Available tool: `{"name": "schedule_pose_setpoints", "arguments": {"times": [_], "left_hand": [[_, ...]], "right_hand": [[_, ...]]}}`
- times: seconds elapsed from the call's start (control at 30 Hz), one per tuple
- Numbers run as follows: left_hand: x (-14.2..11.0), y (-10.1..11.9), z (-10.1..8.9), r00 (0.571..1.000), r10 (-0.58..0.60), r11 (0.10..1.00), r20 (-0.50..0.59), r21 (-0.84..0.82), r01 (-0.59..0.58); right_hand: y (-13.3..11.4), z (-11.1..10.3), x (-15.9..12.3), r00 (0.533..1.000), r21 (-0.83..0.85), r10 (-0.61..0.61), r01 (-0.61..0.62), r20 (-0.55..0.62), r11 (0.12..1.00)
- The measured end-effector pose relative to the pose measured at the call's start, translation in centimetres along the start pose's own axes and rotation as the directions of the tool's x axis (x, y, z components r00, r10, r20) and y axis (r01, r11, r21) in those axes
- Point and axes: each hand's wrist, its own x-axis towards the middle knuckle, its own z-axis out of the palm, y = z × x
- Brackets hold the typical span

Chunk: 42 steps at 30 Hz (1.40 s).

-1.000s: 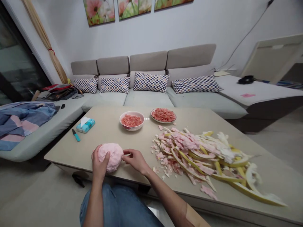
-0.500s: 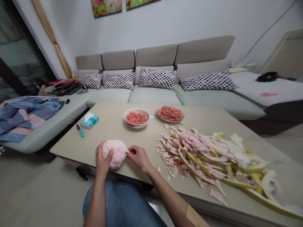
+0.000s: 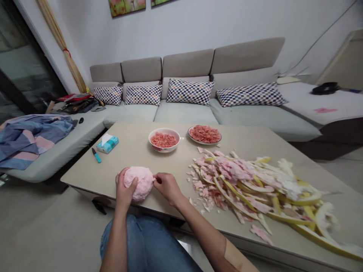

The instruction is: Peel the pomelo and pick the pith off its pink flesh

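A peeled pomelo, round and covered in pale pink pith, rests at the near edge of the table. My left hand is wrapped round its left side, thumb across the front. At its right side my right hand is closed, thumb and forefinger pinching a small bit of pith at the surface. Beyond the fruit stand a white bowl of red pomelo flesh pieces and a dark-rimmed plate heaped with more flesh.
A large heap of yellow-white rind strips and pink pith scraps covers the table's right side. At the left lie a blue tissue pack and a small knife with a turquoise handle. A sofa stands behind the table.
Both hands stay on the pomelo, with the right still pinching at its right side. The view has shifted slightly; the bowl, plate and rind heap have not moved on the table.
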Motion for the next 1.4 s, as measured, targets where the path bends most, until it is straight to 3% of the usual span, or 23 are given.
{"name": "schedule_pose_setpoints", "arguments": {"times": [0.1,0.23,0.4,0.67,0.73,0.83,0.97,1.13,1.23,1.4], "left_hand": [[-0.1,0.0,0.0,1.0,0.004,1.0,-0.002,-0.003,-0.004],[-0.3,-0.3,-0.2,0.999,-0.029,0.998,0.014,-0.05,0.029],[-0.2,-0.4,-0.3,0.999,-0.042,0.997,0.032,-0.062,0.044],[0.1,-0.3,-0.2,0.998,-0.027,0.998,0.062,-0.054,0.03],[0.2,-0.2,-0.1,0.998,-0.023,0.999,0.066,-0.046,0.026],[0.2,0.0,0.0,0.997,0.0,1.0,0.072,-0.01,0.0],[0.0,0.2,0.1,0.998,-0.003,1.0,0.059,0.022,0.001],[-0.2,0.0,0.0,0.998,0.04,0.998,0.056,0.039,-0.042],[-0.3,-0.3,-0.1,0.997,0.056,0.997,0.062,0.041,-0.058],[-0.3,-0.2,-0.2,0.994,0.091,0.993,0.068,0.064,-0.095]], "right_hand": [[0.1,-0.2,0.2,0.998,0.076,0.06,-0.059,-0.008,0.995],[0.2,-1.0,0.2,0.993,0.198,0.064,-0.082,0.099,0.977],[0.3,-2.2,0.7,0.981,0.23,0.044,-0.087,0.189,0.969],[0.6,-3.0,2.8,0.911,0.238,0.094,-0.203,0.401,0.95],[0.4,-2.8,3.0,0.92,0.181,0.085,-0.164,0.383,0.97],[0.2,-2.2,2.8,0.969,0.022,0.059,-0.066,0.242,0.998],[0.4,-1.0,2.1,0.991,-0.035,0.094,-0.091,0.091,0.995],[0.7,-1.1,1.5,0.973,0.11,0.195,-0.209,0.12,0.972],[0.4,-1.8,1.2,0.974,0.157,0.135,-0.164,0.181,0.974],[-0.2,-1.6,1.2,0.994,-0.018,0.063,-0.062,0.088,0.998]]}}
